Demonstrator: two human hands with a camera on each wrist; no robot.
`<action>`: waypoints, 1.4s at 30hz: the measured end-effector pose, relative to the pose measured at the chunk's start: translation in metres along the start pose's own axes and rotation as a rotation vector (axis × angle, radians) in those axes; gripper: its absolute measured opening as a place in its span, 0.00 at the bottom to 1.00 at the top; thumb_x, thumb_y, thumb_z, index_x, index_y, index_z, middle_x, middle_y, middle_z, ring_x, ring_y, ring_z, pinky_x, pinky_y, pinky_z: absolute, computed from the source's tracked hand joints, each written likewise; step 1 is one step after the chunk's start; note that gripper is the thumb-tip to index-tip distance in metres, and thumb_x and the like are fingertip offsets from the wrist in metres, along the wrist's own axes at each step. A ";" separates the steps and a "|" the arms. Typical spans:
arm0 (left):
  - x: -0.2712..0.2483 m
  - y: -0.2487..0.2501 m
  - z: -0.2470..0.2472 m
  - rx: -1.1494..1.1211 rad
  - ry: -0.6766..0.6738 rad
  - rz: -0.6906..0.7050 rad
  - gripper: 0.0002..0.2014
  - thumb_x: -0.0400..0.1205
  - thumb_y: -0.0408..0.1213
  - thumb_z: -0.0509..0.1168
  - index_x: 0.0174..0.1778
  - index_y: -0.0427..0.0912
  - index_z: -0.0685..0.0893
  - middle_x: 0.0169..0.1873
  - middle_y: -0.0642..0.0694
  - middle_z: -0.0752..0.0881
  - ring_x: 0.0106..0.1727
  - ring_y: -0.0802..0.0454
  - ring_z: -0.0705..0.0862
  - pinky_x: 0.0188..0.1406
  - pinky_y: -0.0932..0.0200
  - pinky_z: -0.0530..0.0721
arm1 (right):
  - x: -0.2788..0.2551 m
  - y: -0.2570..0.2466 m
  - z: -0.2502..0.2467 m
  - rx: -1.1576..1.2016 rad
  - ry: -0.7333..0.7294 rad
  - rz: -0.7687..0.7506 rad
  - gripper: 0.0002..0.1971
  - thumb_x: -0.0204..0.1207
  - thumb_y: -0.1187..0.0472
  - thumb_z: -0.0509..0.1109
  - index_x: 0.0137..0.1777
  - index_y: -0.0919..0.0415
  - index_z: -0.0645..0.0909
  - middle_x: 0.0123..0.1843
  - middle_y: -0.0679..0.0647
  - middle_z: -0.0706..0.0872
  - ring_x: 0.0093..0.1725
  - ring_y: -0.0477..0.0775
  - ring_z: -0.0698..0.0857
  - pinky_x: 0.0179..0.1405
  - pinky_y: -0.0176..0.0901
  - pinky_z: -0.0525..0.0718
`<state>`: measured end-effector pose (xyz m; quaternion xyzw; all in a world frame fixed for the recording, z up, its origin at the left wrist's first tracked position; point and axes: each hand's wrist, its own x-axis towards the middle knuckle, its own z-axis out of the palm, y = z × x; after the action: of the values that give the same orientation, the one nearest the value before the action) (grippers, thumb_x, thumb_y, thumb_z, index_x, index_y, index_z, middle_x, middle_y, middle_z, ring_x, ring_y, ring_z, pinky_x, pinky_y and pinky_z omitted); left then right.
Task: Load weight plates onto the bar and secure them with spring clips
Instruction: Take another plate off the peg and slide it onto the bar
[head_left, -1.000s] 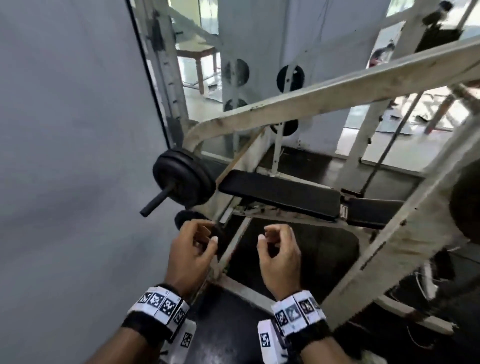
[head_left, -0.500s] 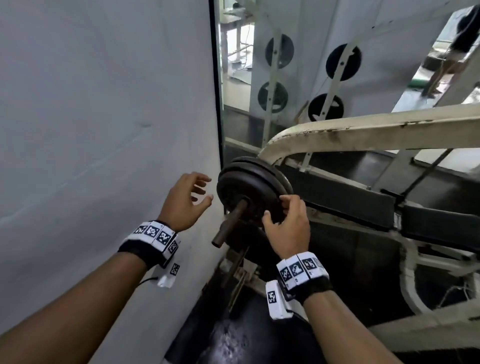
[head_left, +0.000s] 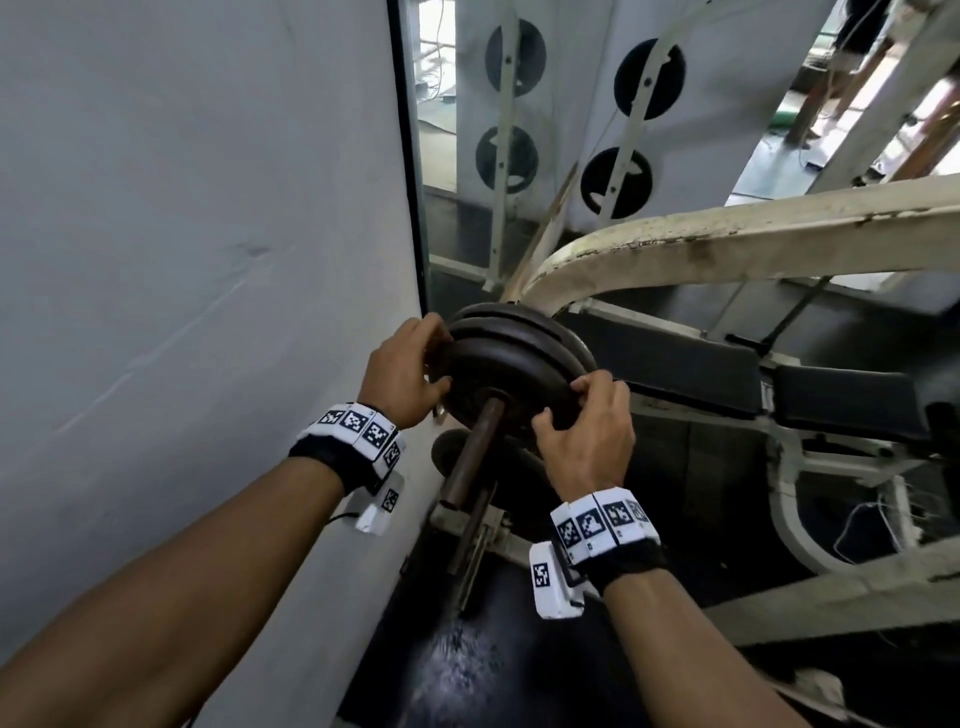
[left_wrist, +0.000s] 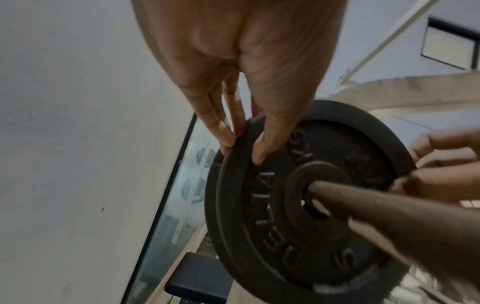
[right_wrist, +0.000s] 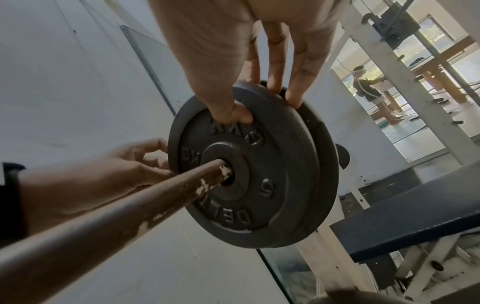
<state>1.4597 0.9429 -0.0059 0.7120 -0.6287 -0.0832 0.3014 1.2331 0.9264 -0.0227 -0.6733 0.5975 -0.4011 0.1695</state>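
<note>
Both hands are clamped on the outer weight plate, which is already threaded on the bar. Left hand pinches the rim at about 9 o'clock, thumb on the face, fingers behind the edge. Right hand does the same at about 3 o'clock. A second plate sits just behind, touching or nearly touching; can't tell which. The bar's long axis runs from the plates toward the camera, free end at roughly 6 o'clock between the wrists, so any slide goes along that line. Hands are about equally near. Plates are dark cast iron with raised lettering and a matte, slightly rough face. The bar is brown steel, rusty, with flaking paint. No spring clip visible in any view. Judgement: seat the plate flush, then the clip goes on the bare stub. White bench frame passes just above the plates at 12 o'clock.
</note>
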 end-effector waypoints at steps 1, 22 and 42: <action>0.001 0.000 -0.002 -0.006 -0.007 0.003 0.23 0.69 0.37 0.80 0.55 0.53 0.77 0.51 0.49 0.85 0.47 0.45 0.88 0.48 0.42 0.90 | 0.000 0.000 -0.001 0.001 -0.007 -0.008 0.22 0.67 0.59 0.83 0.56 0.56 0.77 0.56 0.54 0.80 0.54 0.57 0.85 0.57 0.58 0.88; -0.098 -0.028 -0.020 -0.250 0.006 0.119 0.22 0.77 0.35 0.78 0.65 0.47 0.81 0.59 0.49 0.82 0.57 0.60 0.82 0.54 0.62 0.83 | -0.085 0.011 -0.026 0.124 -0.095 -0.190 0.22 0.67 0.58 0.83 0.56 0.57 0.77 0.54 0.51 0.78 0.48 0.49 0.82 0.43 0.40 0.85; -0.135 -0.025 0.031 -0.527 0.242 0.013 0.26 0.91 0.60 0.52 0.79 0.48 0.73 0.71 0.80 0.77 0.68 0.73 0.82 0.66 0.69 0.82 | -0.111 0.000 0.003 0.387 -0.171 -0.159 0.25 0.83 0.49 0.65 0.78 0.53 0.68 0.66 0.49 0.80 0.61 0.21 0.81 0.56 0.13 0.78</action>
<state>1.4396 1.0613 -0.0791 0.6098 -0.5494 -0.1560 0.5495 1.2394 1.0307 -0.0616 -0.7047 0.4381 -0.4618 0.3134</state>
